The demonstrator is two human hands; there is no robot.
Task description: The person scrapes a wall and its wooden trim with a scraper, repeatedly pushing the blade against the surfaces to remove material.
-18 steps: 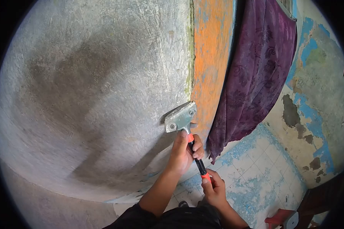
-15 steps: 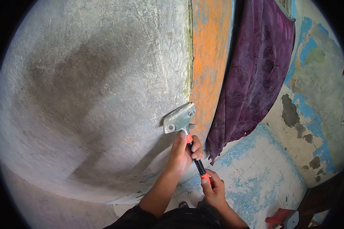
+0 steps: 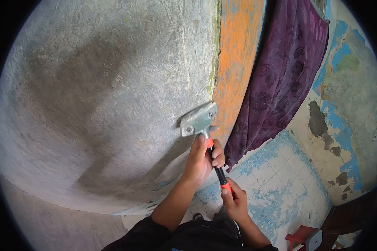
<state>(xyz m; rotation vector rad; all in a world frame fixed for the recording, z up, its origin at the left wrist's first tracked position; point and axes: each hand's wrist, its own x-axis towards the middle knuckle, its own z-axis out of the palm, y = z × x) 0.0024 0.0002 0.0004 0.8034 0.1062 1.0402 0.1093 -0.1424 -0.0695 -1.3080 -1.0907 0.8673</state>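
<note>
Head view, scraper (image 3: 200,121) being held tight by both hands, left hand (image 3: 201,161) up high, right hand (image 3: 234,201) lower down, blade being pressed on grey wall (image 3: 104,96).

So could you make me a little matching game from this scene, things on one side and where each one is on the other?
Things:
1. left hand
2. right hand
3. flat metal scraper blade
4. dark purple patterned cloth

Places:
A. hanging right of the orange painted strip
B. against the bare grey wall
C. low end of the black and orange handle
D. handle's upper part, just under the blade

Pairs: 1-D, 2-C, 3-B, 4-A
</note>
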